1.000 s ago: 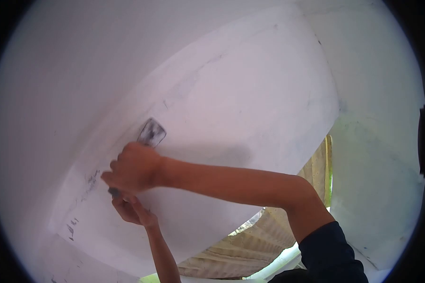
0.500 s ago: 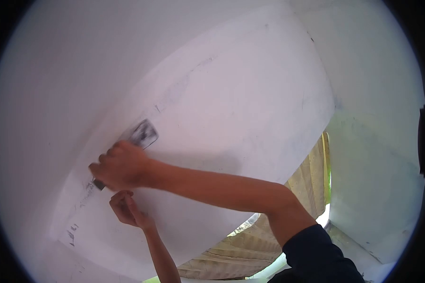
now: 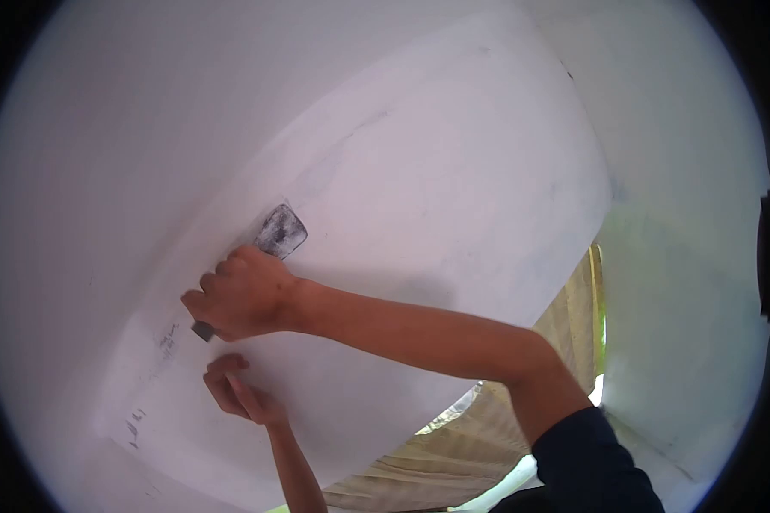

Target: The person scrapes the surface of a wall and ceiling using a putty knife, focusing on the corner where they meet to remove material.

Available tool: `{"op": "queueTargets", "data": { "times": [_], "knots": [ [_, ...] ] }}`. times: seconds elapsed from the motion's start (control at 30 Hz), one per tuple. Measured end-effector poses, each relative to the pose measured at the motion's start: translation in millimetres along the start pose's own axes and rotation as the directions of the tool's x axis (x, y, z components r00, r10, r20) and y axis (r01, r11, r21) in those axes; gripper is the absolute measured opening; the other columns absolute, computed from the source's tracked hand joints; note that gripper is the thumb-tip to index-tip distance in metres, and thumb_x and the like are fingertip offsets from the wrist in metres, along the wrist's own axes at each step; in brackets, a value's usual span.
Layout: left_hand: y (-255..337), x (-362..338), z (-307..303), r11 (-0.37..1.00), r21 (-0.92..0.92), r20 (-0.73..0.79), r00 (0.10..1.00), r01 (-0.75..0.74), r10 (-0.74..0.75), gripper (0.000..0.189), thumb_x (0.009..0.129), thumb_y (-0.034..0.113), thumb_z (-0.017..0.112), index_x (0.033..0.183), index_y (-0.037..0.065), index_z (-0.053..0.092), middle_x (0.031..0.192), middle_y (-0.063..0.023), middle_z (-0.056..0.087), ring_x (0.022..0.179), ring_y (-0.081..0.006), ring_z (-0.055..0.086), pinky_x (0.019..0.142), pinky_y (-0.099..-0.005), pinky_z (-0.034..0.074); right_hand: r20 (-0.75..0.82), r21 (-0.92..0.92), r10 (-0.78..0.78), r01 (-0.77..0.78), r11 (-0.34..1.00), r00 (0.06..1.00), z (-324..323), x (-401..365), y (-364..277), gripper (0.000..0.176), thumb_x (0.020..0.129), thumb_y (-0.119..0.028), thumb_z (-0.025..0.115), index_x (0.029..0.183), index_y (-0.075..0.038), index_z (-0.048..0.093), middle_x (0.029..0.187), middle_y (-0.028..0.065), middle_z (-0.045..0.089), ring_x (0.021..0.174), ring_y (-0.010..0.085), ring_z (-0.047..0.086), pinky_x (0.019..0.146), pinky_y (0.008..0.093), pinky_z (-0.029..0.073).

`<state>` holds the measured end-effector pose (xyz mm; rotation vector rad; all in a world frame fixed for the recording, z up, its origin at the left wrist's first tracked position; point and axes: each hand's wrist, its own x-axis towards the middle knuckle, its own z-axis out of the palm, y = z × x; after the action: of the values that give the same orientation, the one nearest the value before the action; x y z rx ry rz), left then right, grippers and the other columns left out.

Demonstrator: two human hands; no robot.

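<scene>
A dark sanding block (image 3: 284, 231), dusted white and rounded at its upper end, lies against the white curved panel (image 3: 453, 171). My right hand (image 3: 244, 295) is wrapped over its middle, and its lower end pokes out below my fingers. Just under it, my left hand (image 3: 238, 392) hovers close to the panel with loosely curled fingers. The thumb stands apart from them, and nothing shows between.
Dark pencil-like scribbles (image 3: 135, 429) mark the panel at lower left. A pale wall (image 3: 684, 282) rises on the right. Beyond the panel's lower right edge lies pleated tan material (image 3: 436, 466), with bright gaps around it.
My right hand and the sanding block have slid up and to the right along the panel. My left hand has shifted slightly, its thumb now further from the fingers.
</scene>
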<state>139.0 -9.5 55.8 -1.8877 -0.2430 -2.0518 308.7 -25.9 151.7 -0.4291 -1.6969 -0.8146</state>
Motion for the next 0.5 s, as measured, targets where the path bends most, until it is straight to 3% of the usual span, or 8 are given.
{"op": "queueTargets", "data": {
  "times": [0.13, 0.23, 0.27, 0.37, 0.4, 0.5],
  "knots": [
    [-6, 1, 5, 0.999, -0.032, 0.010, 1.000, -0.007, 0.007, 0.031, 0.096, 0.028, 0.045, 0.088, 0.000, 0.053, 0.084, -0.0087, 0.050, 0.079, -0.0209, 0.048, 0.075, -0.0355, 0.039, 0.039, -0.009, -0.099, 0.099, 0.995, 0.994, 12, 9, -22, 0.019, 0.077, -0.028, 0.070, 0.080, -0.010, 0.064, 0.066, 0.0054, 0.065, 0.064, 0.0271, 0.070, 0.058, 0.0404, 0.051],
    [-5, -5, -7, 0.996, -0.071, 0.028, 0.999, 0.046, -0.044, 0.029, 0.095, 0.028, 0.046, 0.089, 0.000, 0.053, 0.084, -0.0089, 0.052, 0.079, -0.0197, 0.048, 0.075, -0.0355, 0.039, 0.030, -0.033, -0.018, 0.019, 0.999, 0.999, 1, -11, 22, 0.020, 0.075, -0.027, 0.070, 0.076, -0.009, 0.061, 0.063, 0.0062, 0.064, 0.059, 0.0277, 0.069, 0.054, 0.0411, 0.051],
    [-2, -5, -4, 0.994, -0.079, 0.020, 0.997, 0.070, -0.069, 0.028, 0.094, 0.028, 0.046, 0.088, 0.001, 0.052, 0.084, -0.0087, 0.052, 0.078, -0.0189, 0.048, 0.074, -0.0356, 0.039, -0.040, -0.034, 0.063, -0.064, 0.997, 0.997, -5, -14, 27, 0.020, 0.073, -0.025, 0.071, 0.073, -0.009, 0.060, 0.058, 0.0055, 0.061, 0.054, 0.0259, 0.066, 0.048, 0.0392, 0.049],
    [5, -2, 16, 0.992, -0.082, -0.060, 0.994, 0.091, -0.096, 0.028, 0.093, 0.029, 0.047, 0.086, 0.002, 0.051, 0.085, -0.0090, 0.054, 0.078, -0.0179, 0.047, 0.074, -0.0356, 0.039, -0.142, -0.018, -0.083, 0.082, 0.996, 0.986, -1, 8, -15, 0.018, 0.070, -0.022, 0.072, 0.069, -0.009, 0.059, 0.054, 0.0043, 0.057, 0.049, 0.0234, 0.062, 0.044, 0.0362, 0.045],
    [6, -1, 18, 0.994, -0.070, -0.095, 0.991, 0.089, -0.095, 0.028, 0.093, 0.029, 0.047, 0.086, 0.002, 0.051, 0.085, -0.0093, 0.054, 0.078, -0.0178, 0.047, 0.074, -0.0356, 0.039, -0.105, 0.066, -0.107, 0.115, 0.991, 0.989, -4, 10, -22, 0.019, 0.067, -0.020, 0.072, 0.066, -0.009, 0.058, 0.052, 0.0047, 0.056, 0.048, 0.0223, 0.061, 0.044, 0.0368, 0.045],
    [0, -4, 3, 0.992, -0.093, -0.015, 0.996, 0.088, -0.090, 0.028, 0.094, 0.029, 0.046, 0.086, 0.002, 0.051, 0.085, -0.0094, 0.053, 0.078, -0.0178, 0.047, 0.074, -0.0353, 0.039, -0.170, 0.068, -0.107, 0.120, 0.990, 0.980, 2, 0, -9, 0.019, 0.066, -0.020, 0.072, 0.066, -0.008, 0.057, 0.054, 0.0064, 0.058, 0.049, 0.0235, 0.062, 0.044, 0.0380, 0.044]
  ]
}}
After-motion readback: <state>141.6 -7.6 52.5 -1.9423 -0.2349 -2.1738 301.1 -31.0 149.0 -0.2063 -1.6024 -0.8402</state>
